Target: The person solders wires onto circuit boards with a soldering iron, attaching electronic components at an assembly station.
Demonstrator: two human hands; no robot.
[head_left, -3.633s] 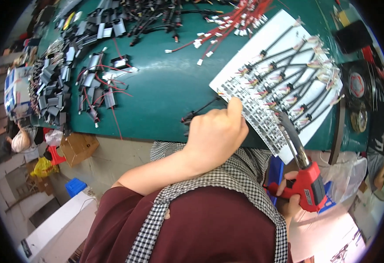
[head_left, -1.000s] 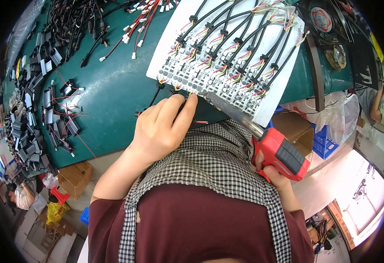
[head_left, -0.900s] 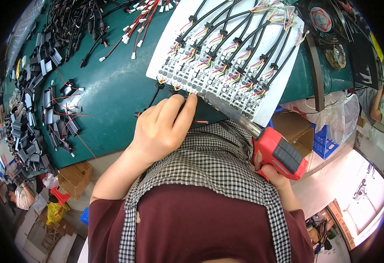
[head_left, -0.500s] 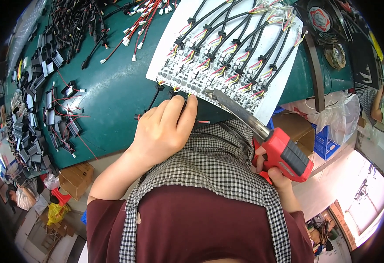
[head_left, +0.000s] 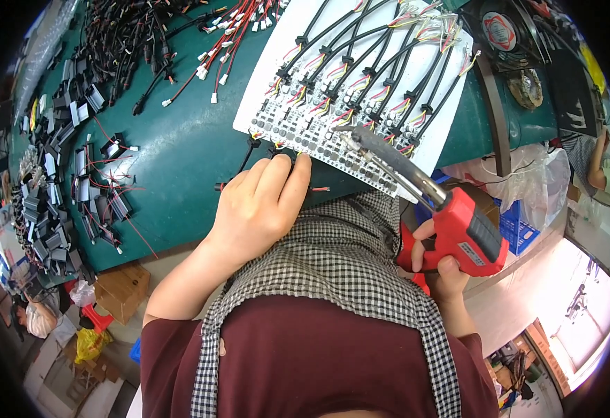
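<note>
1. While the right hand (head_left: 452,280) wraps a red-and-black pistol-shaped soldering gun (head_left: 462,233), its dark metal tip sits at the boards; contact unclear.
2. Left hand (head_left: 259,209): fingers bent, bunched by the panel's near edge; cannot tell what they pinch.
3. White gridded circuit-board panel (head_left: 292,128): along near edge of flat white sheet (head_left: 261,78), black cables (head_left: 380,50) with red-yellow wire ends across it.
4. Farther, green tabletop (head_left: 179,139): white-plugged red wires (head_left: 232,43), heaped black connector leads (head_left: 120,45).
</note>
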